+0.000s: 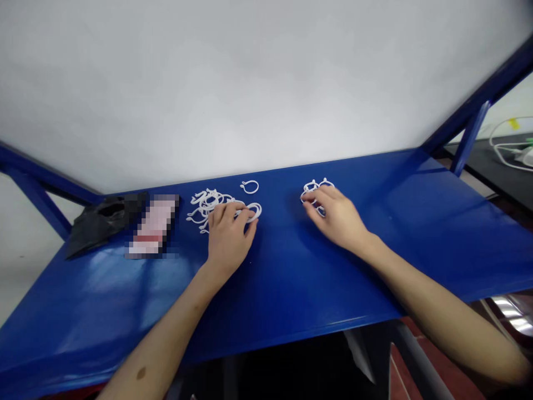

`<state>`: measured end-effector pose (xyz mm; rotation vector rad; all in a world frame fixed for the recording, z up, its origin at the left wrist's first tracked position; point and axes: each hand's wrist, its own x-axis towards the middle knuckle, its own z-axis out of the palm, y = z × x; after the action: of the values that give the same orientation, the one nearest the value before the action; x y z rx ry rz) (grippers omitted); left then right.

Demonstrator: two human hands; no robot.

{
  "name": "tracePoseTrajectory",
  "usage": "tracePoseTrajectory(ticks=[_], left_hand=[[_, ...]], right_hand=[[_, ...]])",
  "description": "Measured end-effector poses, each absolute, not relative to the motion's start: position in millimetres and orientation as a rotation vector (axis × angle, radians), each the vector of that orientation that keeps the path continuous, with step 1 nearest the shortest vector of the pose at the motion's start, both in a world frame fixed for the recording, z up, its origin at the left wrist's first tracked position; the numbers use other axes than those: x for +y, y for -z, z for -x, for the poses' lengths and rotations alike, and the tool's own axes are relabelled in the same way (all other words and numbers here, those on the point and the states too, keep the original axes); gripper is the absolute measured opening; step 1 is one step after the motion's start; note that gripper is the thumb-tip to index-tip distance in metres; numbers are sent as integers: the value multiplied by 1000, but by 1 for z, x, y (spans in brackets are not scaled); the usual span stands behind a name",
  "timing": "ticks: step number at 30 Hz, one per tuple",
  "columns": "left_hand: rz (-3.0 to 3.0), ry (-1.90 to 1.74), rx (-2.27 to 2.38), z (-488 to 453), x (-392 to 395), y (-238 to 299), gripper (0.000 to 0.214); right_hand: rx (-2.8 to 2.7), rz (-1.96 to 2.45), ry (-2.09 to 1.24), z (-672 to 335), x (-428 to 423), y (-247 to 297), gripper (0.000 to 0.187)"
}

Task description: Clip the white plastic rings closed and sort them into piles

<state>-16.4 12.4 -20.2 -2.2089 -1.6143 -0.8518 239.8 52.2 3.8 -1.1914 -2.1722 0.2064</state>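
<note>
My left hand point(230, 236) is over a loose pile of white plastic rings point(208, 203), left of the middle of a blue table. Its thumb and forefinger close on a white ring point(257, 211) at the pile's right edge; the other fingers curl over the pile. To the right, my right hand point(333, 216) bends over a smaller cluster of white rings point(311, 186), thumb and forefinger pinched at the near left ring. My palm hides part of this cluster. A single ring point(250, 187), open on one side with small knobbed ends, lies apart behind the left pile.
On the left of the blue table point(283, 300) lie a black plastic bag point(97, 225) and a blurred pink-and-white flat item point(154, 225). A pale wall point(258, 83) rises behind. Blue metal braces point(470, 136) flank the table. White cables point(510, 153) rest on a dark surface at far right.
</note>
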Motion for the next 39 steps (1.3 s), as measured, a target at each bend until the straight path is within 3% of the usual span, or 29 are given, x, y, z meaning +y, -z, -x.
tracePoseTrajectory(ticks=[5, 8, 23, 31, 34, 36, 39], left_hand=[[2394, 900, -1338, 2, -1, 18, 7], [2463, 888, -1245, -2, -4, 18, 9], [2503, 992, -1156, 0, -3, 17, 15], [2451, 772, -1410, 7, 3, 21, 18], [2506, 680, -1536, 8, 3, 21, 29], [2520, 746, -1626, 6, 2, 18, 36], [2554, 959, -1745, -1, -1, 13, 22]], right_hand=[[-2057, 1024, -937, -212, 33, 9, 26], [-1926, 977, -1130, -206, 29, 15, 26], [-1704, 985, -1337, -206, 33, 23, 27], [-1672, 1123, -997, -217, 50, 22, 27], [-1692, 1078, -989, -218, 49, 19, 26], [-1727, 1039, -1006, -216, 45, 18, 26], [-1796, 994, -1004, -212, 35, 17, 23]])
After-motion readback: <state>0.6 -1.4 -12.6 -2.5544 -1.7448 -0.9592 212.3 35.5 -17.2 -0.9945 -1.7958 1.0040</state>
